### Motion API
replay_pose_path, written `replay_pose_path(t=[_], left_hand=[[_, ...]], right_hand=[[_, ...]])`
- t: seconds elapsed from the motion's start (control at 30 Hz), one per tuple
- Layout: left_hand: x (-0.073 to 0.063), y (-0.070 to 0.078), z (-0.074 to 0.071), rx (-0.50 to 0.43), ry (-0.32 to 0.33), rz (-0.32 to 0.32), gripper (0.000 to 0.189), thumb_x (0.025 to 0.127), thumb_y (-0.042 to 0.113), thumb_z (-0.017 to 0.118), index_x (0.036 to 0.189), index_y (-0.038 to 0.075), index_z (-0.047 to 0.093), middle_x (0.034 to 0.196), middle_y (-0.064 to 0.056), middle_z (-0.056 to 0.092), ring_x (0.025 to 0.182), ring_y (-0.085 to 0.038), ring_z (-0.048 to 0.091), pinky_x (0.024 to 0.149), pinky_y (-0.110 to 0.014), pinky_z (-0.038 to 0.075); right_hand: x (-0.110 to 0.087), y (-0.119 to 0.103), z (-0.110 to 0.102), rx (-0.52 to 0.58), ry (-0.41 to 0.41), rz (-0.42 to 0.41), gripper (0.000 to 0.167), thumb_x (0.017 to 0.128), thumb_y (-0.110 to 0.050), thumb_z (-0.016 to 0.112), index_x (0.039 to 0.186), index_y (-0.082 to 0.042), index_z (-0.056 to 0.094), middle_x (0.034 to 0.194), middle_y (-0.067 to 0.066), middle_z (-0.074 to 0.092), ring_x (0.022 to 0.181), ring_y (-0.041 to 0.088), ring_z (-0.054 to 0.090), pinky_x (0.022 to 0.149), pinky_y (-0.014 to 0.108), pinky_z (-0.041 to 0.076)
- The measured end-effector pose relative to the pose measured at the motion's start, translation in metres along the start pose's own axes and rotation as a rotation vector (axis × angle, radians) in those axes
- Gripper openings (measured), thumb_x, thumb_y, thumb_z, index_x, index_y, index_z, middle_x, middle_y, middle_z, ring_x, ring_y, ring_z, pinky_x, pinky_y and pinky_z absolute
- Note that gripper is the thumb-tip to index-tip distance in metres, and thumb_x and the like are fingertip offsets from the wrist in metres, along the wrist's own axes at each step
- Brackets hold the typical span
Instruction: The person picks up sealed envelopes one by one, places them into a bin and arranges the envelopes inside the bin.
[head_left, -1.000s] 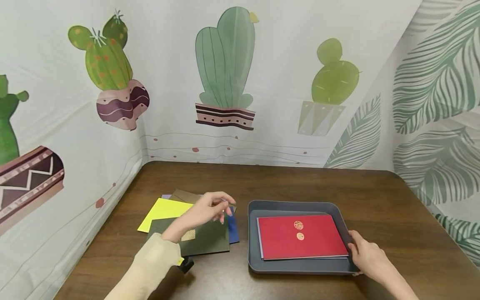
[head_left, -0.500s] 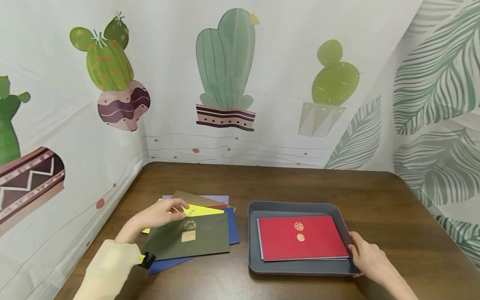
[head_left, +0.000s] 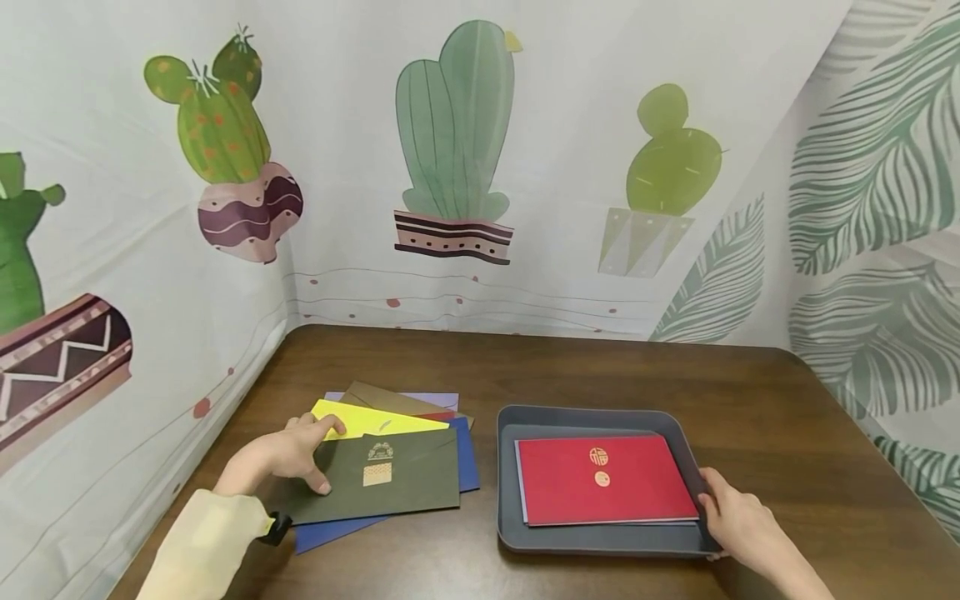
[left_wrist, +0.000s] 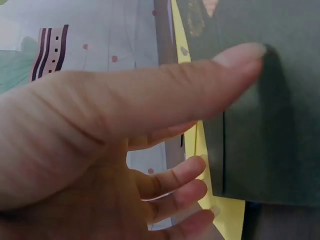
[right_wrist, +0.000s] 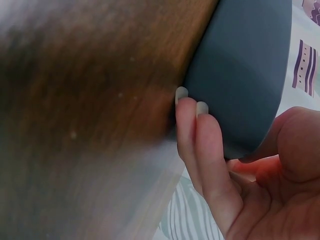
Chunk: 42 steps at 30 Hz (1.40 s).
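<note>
My left hand (head_left: 288,457) is spread over the left end of a dark green envelope (head_left: 412,471), thumb apart from the fingers. In the left wrist view the thumb (left_wrist: 235,60) casts a shadow on this envelope, and the other fingertips lie beside a yellow envelope (left_wrist: 227,220); whether they touch cannot be told. At the right, my right hand (head_left: 742,517) grips the right edge of a grey tray (head_left: 600,540), thumb at the rim and fingers against the outer wall (right_wrist: 245,60). Inside the tray lies a red envelope (head_left: 607,492) with gold marks, above a paler one.
Beneath and behind the green envelope lie a blue envelope (head_left: 337,533), a brown one (head_left: 375,396) and a lilac one (head_left: 442,400), with a bit of red showing. The brown table (head_left: 480,358) meets a cactus-print cloth (head_left: 555,167) at the back.
My left hand has moved leftward from above the middle of the pile, then down and nearer to the green envelope's left end, its fingers spreading. The right hand stays at the tray.
</note>
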<state>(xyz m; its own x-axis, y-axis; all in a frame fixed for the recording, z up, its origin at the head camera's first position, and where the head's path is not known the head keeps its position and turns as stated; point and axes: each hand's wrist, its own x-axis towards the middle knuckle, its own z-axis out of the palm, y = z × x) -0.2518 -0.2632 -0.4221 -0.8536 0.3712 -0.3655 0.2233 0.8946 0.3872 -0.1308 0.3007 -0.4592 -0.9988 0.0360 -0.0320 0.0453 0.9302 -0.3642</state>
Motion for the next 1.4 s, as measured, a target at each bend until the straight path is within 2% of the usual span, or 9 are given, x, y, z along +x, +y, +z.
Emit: replay_pose_path(t=[0.23, 0.47, 0.6, 0.83, 1.03, 1.13, 1.27, 1.4], left_hand=[[0.001, -0.003, 0.005, 0.012, 0.022, -0.027, 0.082, 0.058, 0.016, 0.091, 0.121, 0.013, 0.039, 0.118, -0.023, 0.04, 0.103, -0.038, 0.035, 0.072, -0.045, 0.046], [0.003, -0.007, 0.007, 0.017, 0.042, -0.025, 0.08, 0.054, 0.02, 0.092, 0.115, 0.013, 0.039, 0.114, -0.021, 0.046, 0.101, -0.036, 0.037, 0.076, -0.048, 0.046], [0.003, -0.012, 0.008, 0.024, 0.058, -0.02, 0.074, 0.055, 0.021, 0.092, 0.109, 0.011, 0.044, 0.112, -0.019, 0.05, 0.102, -0.036, 0.04, 0.081, -0.05, 0.045], [0.001, -0.021, 0.004, 0.023, 0.086, 0.035, 0.06, 0.059, 0.027, 0.091, 0.103, 0.004, 0.058, 0.102, -0.01, 0.06, 0.098, -0.03, 0.05, 0.083, -0.048, 0.046], [-0.001, -0.029, 0.0, -0.034, 0.123, 0.141, 0.042, 0.067, 0.026, 0.087, 0.093, 0.008, 0.059, 0.096, -0.007, 0.062, 0.091, -0.023, 0.055, 0.075, -0.038, 0.047], [-0.003, -0.032, -0.002, -0.121, 0.113, 0.178, 0.036, 0.073, 0.024, 0.083, 0.094, 0.009, 0.057, 0.095, -0.009, 0.06, 0.08, -0.02, 0.056, 0.064, -0.033, 0.049], [-0.005, -0.035, -0.004, -0.309, 0.044, 0.193, 0.035, 0.081, 0.022, 0.077, 0.105, 0.006, 0.056, 0.093, -0.01, 0.057, 0.069, -0.016, 0.057, 0.054, -0.031, 0.053], [-0.007, -0.04, -0.005, -0.462, -0.031, 0.191, 0.037, 0.088, 0.021, 0.07, 0.115, 0.004, 0.052, 0.1, -0.014, 0.057, 0.076, -0.018, 0.061, 0.06, -0.037, 0.058]], right_hand=[[-0.001, -0.001, 0.001, 0.006, -0.007, 0.012, 0.033, 0.095, -0.01, 0.052, 0.124, 0.004, 0.049, 0.092, 0.03, 0.068, 0.063, 0.025, 0.067, 0.057, 0.046, 0.051], [-0.001, 0.0, 0.001, 0.0, 0.008, 0.0, 0.032, 0.094, -0.01, 0.053, 0.122, 0.005, 0.05, 0.091, 0.032, 0.067, 0.069, 0.033, 0.068, 0.057, 0.048, 0.05], [0.0, 0.001, 0.002, 0.002, 0.007, 0.004, 0.033, 0.094, -0.01, 0.054, 0.123, 0.004, 0.049, 0.091, 0.032, 0.067, 0.068, 0.032, 0.068, 0.058, 0.049, 0.051], [0.0, 0.002, 0.002, 0.009, -0.005, 0.018, 0.032, 0.094, -0.011, 0.053, 0.123, 0.003, 0.049, 0.089, 0.03, 0.068, 0.063, 0.029, 0.067, 0.058, 0.048, 0.051], [-0.001, 0.001, 0.001, 0.011, -0.007, 0.02, 0.032, 0.094, -0.011, 0.052, 0.123, 0.002, 0.048, 0.091, 0.031, 0.067, 0.065, 0.03, 0.068, 0.059, 0.049, 0.051], [0.0, 0.001, 0.001, 0.018, -0.017, 0.03, 0.032, 0.095, -0.011, 0.052, 0.124, 0.002, 0.048, 0.091, 0.03, 0.068, 0.062, 0.026, 0.067, 0.06, 0.049, 0.052], [0.0, 0.001, 0.001, 0.015, -0.02, 0.033, 0.032, 0.095, -0.011, 0.052, 0.125, 0.002, 0.048, 0.091, 0.029, 0.068, 0.064, 0.028, 0.067, 0.061, 0.049, 0.052], [0.0, 0.001, 0.001, 0.007, -0.021, 0.029, 0.032, 0.095, -0.011, 0.051, 0.124, 0.003, 0.048, 0.09, 0.027, 0.069, 0.069, 0.031, 0.068, 0.059, 0.048, 0.051]])
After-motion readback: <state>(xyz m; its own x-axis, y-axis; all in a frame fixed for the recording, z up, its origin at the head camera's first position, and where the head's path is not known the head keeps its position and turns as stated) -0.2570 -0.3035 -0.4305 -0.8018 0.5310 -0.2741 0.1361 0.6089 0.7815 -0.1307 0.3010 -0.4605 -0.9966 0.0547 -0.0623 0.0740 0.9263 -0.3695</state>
